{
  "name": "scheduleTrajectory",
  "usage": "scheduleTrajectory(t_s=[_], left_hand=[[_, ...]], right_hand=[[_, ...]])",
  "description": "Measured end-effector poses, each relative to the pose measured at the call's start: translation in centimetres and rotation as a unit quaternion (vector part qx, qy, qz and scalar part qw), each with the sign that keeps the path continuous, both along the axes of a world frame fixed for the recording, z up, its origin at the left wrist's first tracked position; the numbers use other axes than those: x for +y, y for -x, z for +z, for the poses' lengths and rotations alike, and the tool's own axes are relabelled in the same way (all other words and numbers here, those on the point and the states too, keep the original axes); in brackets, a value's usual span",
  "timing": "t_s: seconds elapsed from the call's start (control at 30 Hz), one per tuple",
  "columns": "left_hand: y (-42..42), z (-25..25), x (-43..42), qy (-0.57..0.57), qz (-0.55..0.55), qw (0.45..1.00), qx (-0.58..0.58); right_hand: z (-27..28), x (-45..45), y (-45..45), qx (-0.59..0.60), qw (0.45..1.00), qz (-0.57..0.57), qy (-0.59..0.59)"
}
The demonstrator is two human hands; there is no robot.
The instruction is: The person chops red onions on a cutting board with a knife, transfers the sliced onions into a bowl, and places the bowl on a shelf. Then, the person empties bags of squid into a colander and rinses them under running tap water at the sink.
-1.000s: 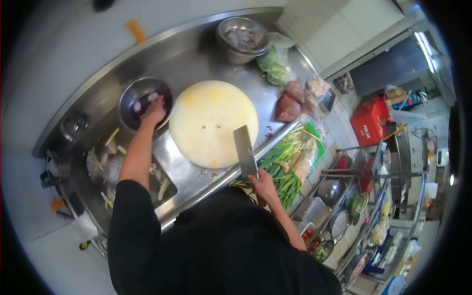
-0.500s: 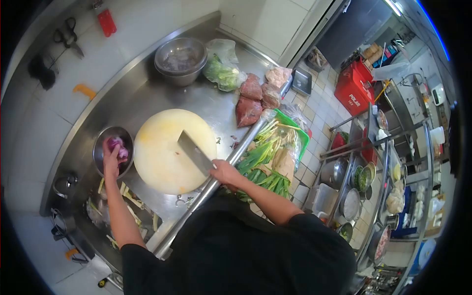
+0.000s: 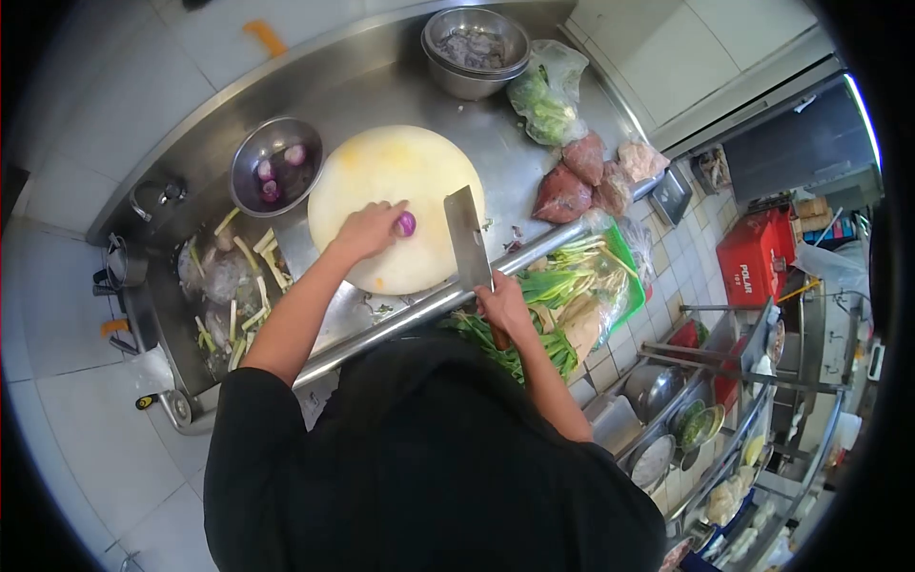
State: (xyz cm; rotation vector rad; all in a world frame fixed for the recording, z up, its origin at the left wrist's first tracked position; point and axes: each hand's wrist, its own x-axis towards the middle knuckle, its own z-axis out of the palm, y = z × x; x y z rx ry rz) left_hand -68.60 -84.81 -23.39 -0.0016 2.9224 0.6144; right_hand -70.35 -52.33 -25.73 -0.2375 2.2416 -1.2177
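Note:
My left hand (image 3: 370, 232) rests over the round pale cutting board (image 3: 367, 162), its fingers closed around a small red onion (image 3: 406, 224). In my right hand (image 3: 504, 303) is a cleaver (image 3: 466, 234), gripped by its handle. The blade points away from me over the board's right edge. To the left of the board stands a steel bowl (image 3: 244, 164) with peeled red onions (image 3: 294, 154) inside.
Trimmed stalks lie in the sink (image 3: 167, 319) at left. Behind the board are stacked steel bowls (image 3: 474, 84), bagged greens (image 3: 548, 105) and bagged meat (image 3: 564, 194). A green crate (image 3: 633, 276) of leafy stalks sits beyond the counter's metal rail (image 3: 419, 310).
My left hand has come out of the bowl and onto the board with a red onion. The cleaver has shifted toward the board's right edge. The camera view has turned.

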Motion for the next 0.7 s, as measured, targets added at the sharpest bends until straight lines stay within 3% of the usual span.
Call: scheduleTrajectory(t_s=[0.17,0.27,0.4,0.6,0.7], left_hand=[[-0.2,-2.3,-2.7,0.072,0.074,0.994,0.025],[-0.6,-1.9,0.4,0.111,0.057,0.964,0.236],[1.4,-2.8,2.3,-0.088,0.065,0.981,0.159],[-0.2,-3.8,3.1,-0.148,0.034,0.967,0.204],[-1.4,-3.9,4.1,-0.171,0.046,0.96,0.216]], right_hand=[[4.3,-0.8,-0.9,-0.038,0.999,-0.016,-0.036],[4.2,-0.6,-0.9,-0.021,0.997,0.007,-0.077],[5.8,-1.4,-0.5,-0.037,0.992,0.027,-0.115],[4.0,-0.6,-1.8,0.162,0.974,0.051,-0.153],[4.3,-1.1,-2.3,0.159,0.965,0.075,-0.195]])
